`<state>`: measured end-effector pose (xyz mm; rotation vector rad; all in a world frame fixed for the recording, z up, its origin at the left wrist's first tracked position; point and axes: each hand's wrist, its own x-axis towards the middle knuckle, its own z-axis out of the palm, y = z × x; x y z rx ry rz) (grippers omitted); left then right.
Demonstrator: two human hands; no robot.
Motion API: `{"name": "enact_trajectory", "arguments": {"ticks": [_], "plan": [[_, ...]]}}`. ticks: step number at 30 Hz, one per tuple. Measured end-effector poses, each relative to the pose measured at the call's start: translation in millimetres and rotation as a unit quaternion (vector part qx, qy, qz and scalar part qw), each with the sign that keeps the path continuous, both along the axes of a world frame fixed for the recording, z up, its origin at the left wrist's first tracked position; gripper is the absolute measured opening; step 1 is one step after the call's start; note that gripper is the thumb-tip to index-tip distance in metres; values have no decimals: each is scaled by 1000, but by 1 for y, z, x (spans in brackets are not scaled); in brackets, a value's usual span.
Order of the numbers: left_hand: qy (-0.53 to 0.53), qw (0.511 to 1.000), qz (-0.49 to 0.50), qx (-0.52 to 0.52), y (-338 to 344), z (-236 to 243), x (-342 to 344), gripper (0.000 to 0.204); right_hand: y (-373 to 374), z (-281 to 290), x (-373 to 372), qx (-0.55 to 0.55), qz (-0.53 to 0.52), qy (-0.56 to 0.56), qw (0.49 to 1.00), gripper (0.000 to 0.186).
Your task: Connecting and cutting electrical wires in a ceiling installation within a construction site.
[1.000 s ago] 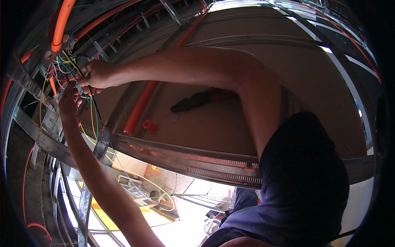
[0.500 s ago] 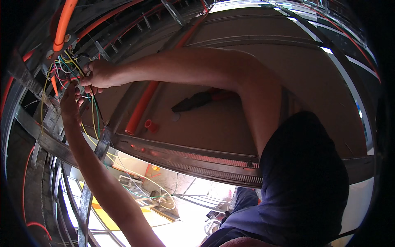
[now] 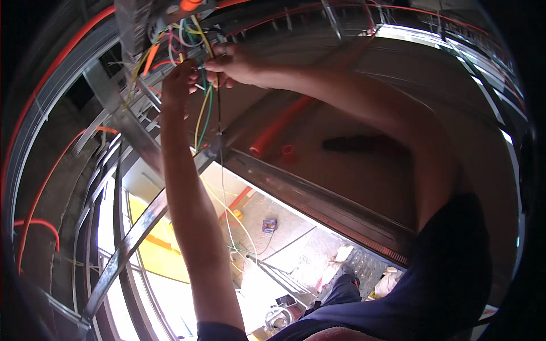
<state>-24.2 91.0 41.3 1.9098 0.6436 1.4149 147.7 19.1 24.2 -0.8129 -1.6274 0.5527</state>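
My hands are up and to the left of the straight orange-red plastic tube (image 3: 280, 126), at the loose bundle of thin yellow, green, white and pink wires (image 3: 185, 35). My right hand (image 3: 230, 65), the one nearer the tube, has its fingers curled in and pinched around some of those wires. My left hand (image 3: 181, 85), farther left of the tube, has its fingers bent at the wires; I cannot tell how tightly they close or on what. A short orange-red plastic ring (image 3: 289, 153) sits just right of the tube's lower end, and a dark, blurred hand tool (image 3: 352, 144) lies farther right of the tube.
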Motion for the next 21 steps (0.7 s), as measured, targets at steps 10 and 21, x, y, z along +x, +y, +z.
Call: {"name": "enact_trajectory", "arguments": {"ticks": [10, 21], "plan": [[16, 1000, 22, -2, -3, 4, -1, 34, -12, 3, 0, 8, 5, -17, 1000, 18], [37, 999, -32, -19, 11, -1, -13, 42, -12, 2, -1, 3, 13, 23, 1000, 17]]}}
